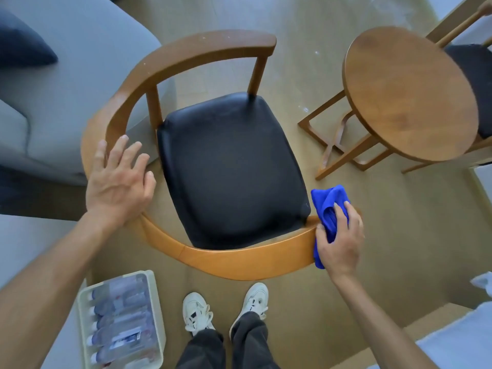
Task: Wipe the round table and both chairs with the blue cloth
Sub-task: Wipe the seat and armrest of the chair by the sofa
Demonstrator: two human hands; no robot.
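Bright blue bunched cloth: held against the right-hand end of the curved light-wood backrest rail of the near wooden armchair with black padded seat. Right hand grips it; fingers curled over the cloth's upper folds, thumb on the rail side, one tail of cloth hanging below the palm. Part of the cloth stands up free above the fingers, toward the seat's front-right corner.

Left hand: lies flat on the left part of the same rail, fingers spread and straight, grasping nothing.

Chair rail runs in one arc from the left hand, past the person's legs, to the cloth; the farther, darker section of the arc is bare. Seat bare.

Round brown wooden tabletop: right of the chair, well apart from it, bare floor between. Second chair with black seat behind it, partly hidden by the tabletop.

Grey sofa close behind the chair's left side. Clear plastic tray of bottles on the floor near the left white sneaker; bottle labels blurred, unreadable. No other writing legible.
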